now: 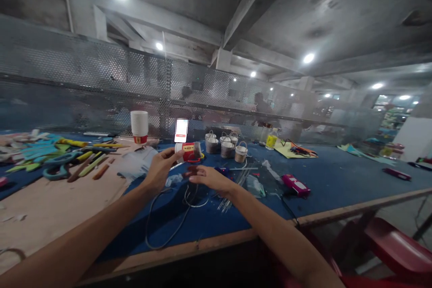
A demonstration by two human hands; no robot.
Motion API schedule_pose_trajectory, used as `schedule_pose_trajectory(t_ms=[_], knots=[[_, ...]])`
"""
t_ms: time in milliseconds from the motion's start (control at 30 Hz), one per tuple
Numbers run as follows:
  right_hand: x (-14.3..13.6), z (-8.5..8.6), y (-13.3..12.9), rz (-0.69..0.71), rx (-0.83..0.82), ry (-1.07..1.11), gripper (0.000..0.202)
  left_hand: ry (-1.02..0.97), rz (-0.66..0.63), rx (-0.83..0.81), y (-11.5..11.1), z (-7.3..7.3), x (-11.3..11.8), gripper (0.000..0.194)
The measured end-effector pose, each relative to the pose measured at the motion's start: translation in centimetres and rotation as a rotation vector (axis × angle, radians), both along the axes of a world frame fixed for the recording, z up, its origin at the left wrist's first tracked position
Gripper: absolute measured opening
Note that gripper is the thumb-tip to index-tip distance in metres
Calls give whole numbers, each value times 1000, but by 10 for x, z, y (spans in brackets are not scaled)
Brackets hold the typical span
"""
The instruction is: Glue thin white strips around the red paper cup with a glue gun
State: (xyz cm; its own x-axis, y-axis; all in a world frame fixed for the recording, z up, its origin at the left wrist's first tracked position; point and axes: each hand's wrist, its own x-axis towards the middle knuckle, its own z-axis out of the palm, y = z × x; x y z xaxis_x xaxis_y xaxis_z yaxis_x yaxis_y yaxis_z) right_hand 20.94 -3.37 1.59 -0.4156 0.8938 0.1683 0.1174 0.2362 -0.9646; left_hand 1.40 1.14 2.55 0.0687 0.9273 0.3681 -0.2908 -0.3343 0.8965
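My left hand (165, 166) grips a red and white paper cup (189, 152), which lies on its side in the air with a grey-brown band at its right end. Just below the cup, my right hand (204, 176) is raised with its fingers bent; a small dark reddish shape shows by the fingertips, too blurred to make out. Beyond and to the right stand several small pots with wire handles (227, 147). A loop of thin cord (147, 225) lies on the blue tabletop (216, 227) under my hands.
Stacked paper cups (139, 123) stand at the back left, near a lit phone (181, 130). Scissors (57, 168) and tools lie left. Thin wires, a yellow bottle (271, 138) and a magenta device (295, 185) are right. A perforated metal screen (145, 72) runs behind the table.
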Motion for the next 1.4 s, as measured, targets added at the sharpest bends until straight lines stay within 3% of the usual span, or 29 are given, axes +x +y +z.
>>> schedule_pose_trajectory(t_ms=[67,333,500,667,967,1400], knots=[[-3,2,-4,32,-7,36,47,13,9,16,2,-1,-1,44],[7,17,-18,-153,140,-84,32,94,48,47,-7,3,1,35],[11,31,-24,-319,524,-393,27,162,35,83,-9,2,2,41],[15,40,-12,-384,754,-456,23,226,35,95,-9,2,2,36],[28,32,12,-438,745,-304,22,315,-21,117,-16,4,6,25],[32,30,14,-525,662,-282,23,311,-40,113,-14,2,5,26]])
